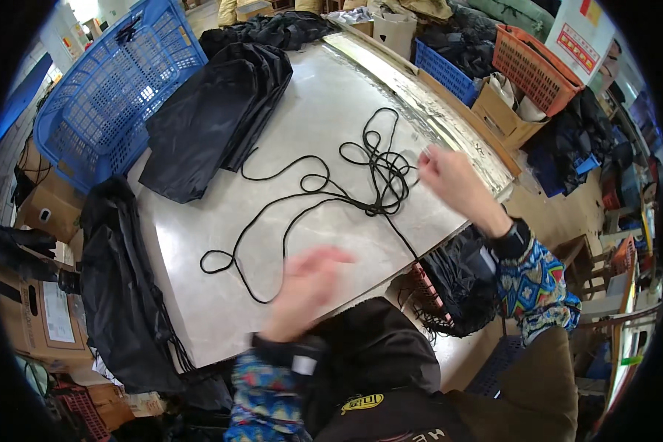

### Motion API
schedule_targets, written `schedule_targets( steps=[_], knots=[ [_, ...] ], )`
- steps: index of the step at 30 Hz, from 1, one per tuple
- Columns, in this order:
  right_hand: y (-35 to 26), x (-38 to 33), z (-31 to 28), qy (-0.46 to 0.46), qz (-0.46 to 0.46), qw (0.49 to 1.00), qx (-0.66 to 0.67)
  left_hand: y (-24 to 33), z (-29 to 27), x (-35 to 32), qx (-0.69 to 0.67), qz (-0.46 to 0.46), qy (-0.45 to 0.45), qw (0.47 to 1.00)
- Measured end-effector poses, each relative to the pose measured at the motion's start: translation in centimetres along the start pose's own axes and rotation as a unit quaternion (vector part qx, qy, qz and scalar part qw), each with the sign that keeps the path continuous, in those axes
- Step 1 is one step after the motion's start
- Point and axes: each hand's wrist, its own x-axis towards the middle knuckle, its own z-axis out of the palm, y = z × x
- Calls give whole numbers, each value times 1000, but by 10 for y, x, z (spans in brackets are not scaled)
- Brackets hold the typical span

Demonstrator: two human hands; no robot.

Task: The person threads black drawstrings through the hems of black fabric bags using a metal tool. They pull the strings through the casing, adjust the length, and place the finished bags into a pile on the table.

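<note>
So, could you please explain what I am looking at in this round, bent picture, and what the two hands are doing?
There is no machine here: the picture comes from a wide fisheye camera worn on a person's head, looking down, which is why straight edges curve. The two forearms in patterned sleeves are the wearer's own. The left hand is blurred above the pale grey table, so its grip cannot be judged. The right hand reaches to the tangle of black cord and seems to pinch a strand. A black fabric bag lies further back, a blue plastic basket beyond it, and more dark fabric hangs over the left edge.
</note>
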Motion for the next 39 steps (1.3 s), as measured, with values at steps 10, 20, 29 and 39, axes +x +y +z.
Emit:
schedule_targets(
  steps=[10, 20, 29, 39],
  knots=[
    [23, -33, 61, -221, -62, 972, -58, 0, -14, -11, 332, 2, 56, 942],
    [-47, -17, -29, -163, 6, 981, 105, -34, 7, 107, 605, 234, 74, 758],
    [-28, 14, -62, 106, 19, 994, 18, 75, -164, 93, 503, 212, 358, 757],
    [-87, 46, -45, -78, -58, 973, 210, 112, -70, 23, 434, 153, 222, 859]
  ],
)
